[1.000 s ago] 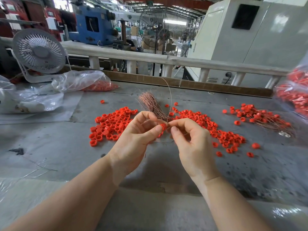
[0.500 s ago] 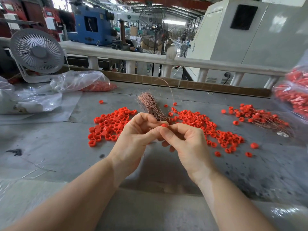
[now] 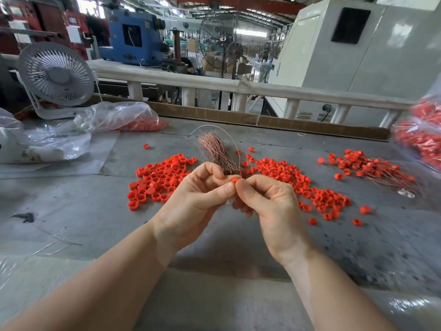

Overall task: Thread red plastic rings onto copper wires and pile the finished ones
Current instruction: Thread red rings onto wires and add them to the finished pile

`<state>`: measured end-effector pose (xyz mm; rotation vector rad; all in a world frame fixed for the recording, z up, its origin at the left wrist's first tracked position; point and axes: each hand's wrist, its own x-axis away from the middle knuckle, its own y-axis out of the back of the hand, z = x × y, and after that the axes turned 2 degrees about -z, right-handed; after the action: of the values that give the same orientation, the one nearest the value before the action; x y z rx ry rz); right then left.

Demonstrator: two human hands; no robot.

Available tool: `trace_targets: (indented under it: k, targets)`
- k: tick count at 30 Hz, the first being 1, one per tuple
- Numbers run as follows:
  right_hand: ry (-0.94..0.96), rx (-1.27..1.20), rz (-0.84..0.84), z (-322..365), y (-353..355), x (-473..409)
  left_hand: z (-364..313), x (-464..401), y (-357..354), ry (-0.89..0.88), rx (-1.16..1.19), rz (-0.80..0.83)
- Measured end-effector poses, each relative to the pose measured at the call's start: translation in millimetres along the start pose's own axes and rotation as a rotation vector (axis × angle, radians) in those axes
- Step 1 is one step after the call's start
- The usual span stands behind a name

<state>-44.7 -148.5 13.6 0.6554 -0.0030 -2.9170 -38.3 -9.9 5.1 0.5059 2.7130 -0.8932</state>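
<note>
Threading step underway: left hand (image 3: pixel 191 199) grips copper wire bundle (image 3: pixel 214 151) and pinches red ring (image 3: pixel 234 180); right hand (image 3: pixel 267 201) pinches single wire (image 3: pixel 235 144) at it. Next: pull through, drop on finished pile (image 3: pixel 372 167).

factory floor | blue machine (image 3: pixel 133 37) | pedestal fan (image 3: pixel 235 50) | steel roof trusses (image 3: pixel 238 3)

Left hand (image 3: pixel 193 199) and right hand (image 3: pixel 269 206) meet fingertip-to-fingertip, each in a pinching grip.
</note>
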Motion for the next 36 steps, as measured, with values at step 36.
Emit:
trace_targets:
  k: [36]
  targets:
    - [0.387, 0.672, -0.166, -8.1, 2.8, -0.6, -4.1, 1.2, -6.1, 0.186, -0.097, -0.285]
